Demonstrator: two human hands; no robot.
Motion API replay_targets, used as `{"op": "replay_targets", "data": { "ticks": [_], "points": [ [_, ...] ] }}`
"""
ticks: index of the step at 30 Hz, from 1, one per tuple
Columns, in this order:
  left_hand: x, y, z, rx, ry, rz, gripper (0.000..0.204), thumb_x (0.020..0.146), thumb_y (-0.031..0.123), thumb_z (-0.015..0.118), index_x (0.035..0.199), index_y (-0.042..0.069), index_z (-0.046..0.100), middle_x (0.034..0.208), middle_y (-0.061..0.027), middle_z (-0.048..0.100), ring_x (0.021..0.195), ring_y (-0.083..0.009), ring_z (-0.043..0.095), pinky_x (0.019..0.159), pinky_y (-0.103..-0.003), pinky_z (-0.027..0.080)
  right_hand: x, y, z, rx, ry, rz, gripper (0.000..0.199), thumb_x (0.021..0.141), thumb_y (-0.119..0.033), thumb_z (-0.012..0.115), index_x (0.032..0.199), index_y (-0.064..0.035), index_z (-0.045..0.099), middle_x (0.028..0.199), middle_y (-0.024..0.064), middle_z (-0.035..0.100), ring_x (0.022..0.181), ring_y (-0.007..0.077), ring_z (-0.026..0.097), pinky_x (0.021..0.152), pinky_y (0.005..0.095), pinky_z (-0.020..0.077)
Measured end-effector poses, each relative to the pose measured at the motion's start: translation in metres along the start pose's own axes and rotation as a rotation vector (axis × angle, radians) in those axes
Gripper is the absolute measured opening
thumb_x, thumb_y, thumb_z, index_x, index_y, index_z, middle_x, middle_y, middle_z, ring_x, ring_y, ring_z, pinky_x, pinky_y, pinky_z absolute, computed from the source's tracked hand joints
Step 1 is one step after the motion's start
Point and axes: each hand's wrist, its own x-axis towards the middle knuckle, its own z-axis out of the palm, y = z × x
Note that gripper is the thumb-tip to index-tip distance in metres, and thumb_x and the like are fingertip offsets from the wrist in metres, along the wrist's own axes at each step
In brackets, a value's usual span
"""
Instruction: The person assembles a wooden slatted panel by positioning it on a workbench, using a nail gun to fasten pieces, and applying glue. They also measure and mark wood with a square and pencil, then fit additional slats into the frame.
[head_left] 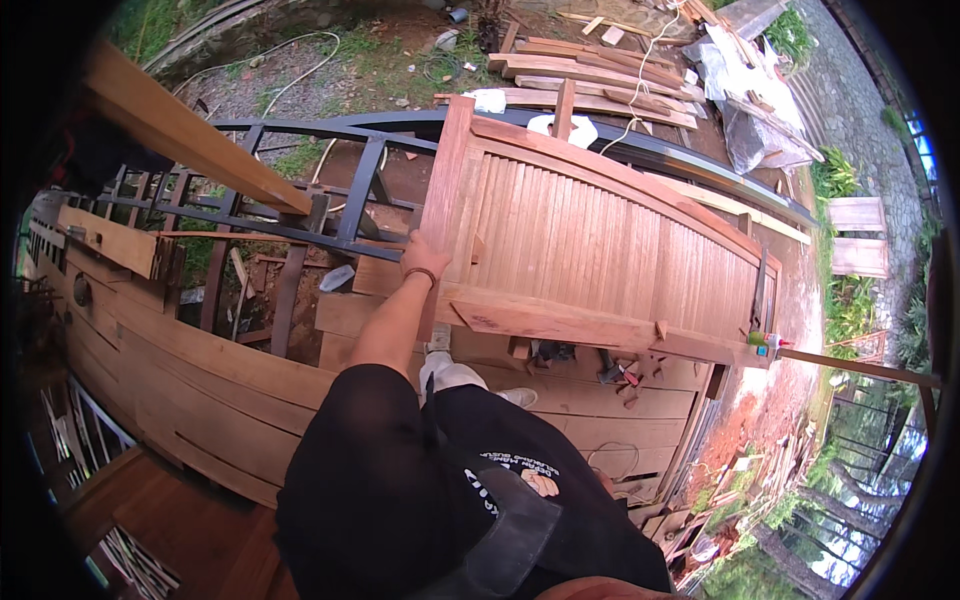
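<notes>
Fingers of the left hand bent around the left edge of the slatted wood panel, mid-frame. No sight of the right hand; cannot tell about those fingers. Best to hold tight, go slow and not bump the small bottle, right of frame. Beyond, upper left, mind the dark metal frame.

Slatted panel at centre. Left hand on its left end. Metal frame to left. Plank pile beyond far edge; plastic sheet far right. Bottle at near right corner. Floorboards along near side.
</notes>
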Motion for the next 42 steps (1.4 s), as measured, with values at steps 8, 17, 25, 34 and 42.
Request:
{"op": "replay_targets", "data": {
  "ticks": [8,17,25,34,42],
  "points": [
    [0.043,0.0,0.047,0.039,-0.122,-0.039,0.081,0.067,0.032,0.077,0.129,0.0,0.035,0.114,-0.0246,0.059,0.105,-0.0375,0.06,0.092,-0.042,0.048,-0.07,-0.022,0.009,0.083,0.052,0.07,0.035,0.085,-0.021,0.06,0.107,0.0056,0.062,0.083,0.0158,0.068,0.079,0.0209,0.066,0.073,0.0314,0.0507],
    [0.048,-0.069,0.094,-0.295,0.101,-0.145,0.066,0.084,0.039,0.064,0.132,-0.001,0.044,0.117,-0.0218,0.061,0.111,-0.0357,0.057,0.096,-0.041,0.044,-0.083,-0.053,0.02,0.062,0.034,0.059,0.033,0.087,-0.02,0.059,0.108,0.0056,0.061,0.086,0.0141,0.068,0.081,0.0185,0.064,0.074,0.03,0.05],
    [-0.062,-0.186,0.088,-1.028,-0.231,-0.949,0.034,0.095,0.024,0.049,0.124,0.006,0.052,0.112,-0.0164,0.062,0.102,-0.0315,0.062,0.084,-0.042,0.05,-0.062,-0.075,0.023,0.01,-0.057,0.007,0.032,0.088,-0.019,0.059,0.109,0.0055,0.061,0.088,0.0126,0.067,0.084,0.0163,0.063,0.075,0.0288,0.0494],
    [-0.082,-0.152,0.11,-1.143,-0.122,-0.843,0.033,0.091,0.005,0.053,0.125,0.001,0.053,0.102,-0.011,0.065,0.084,-0.0208,0.066,0.067,-0.033,0.053,-0.042,-0.144,0.01,-0.147,-0.054,-0.082,0.032,0.09,-0.018,0.059,0.111,0.0058,0.06,0.09,0.0109,0.067,0.085,0.014,0.061,0.076,0.0274,0.0487],
    [-0.09,-0.135,0.112,-1.291,0.033,-0.916,0.043,0.088,-0.001,0.057,0.13,0.002,0.048,0.098,-0.0141,0.066,0.079,-0.0194,0.067,0.062,-0.031,0.053,-0.017,-0.087,0.003,-0.154,-0.069,-0.175,0.03,0.091,-0.019,0.058,0.108,0.0053,0.062,0.088,0.0103,0.068,0.081,0.0129,0.061,0.074,0.0276,0.0489]
  ]
}}
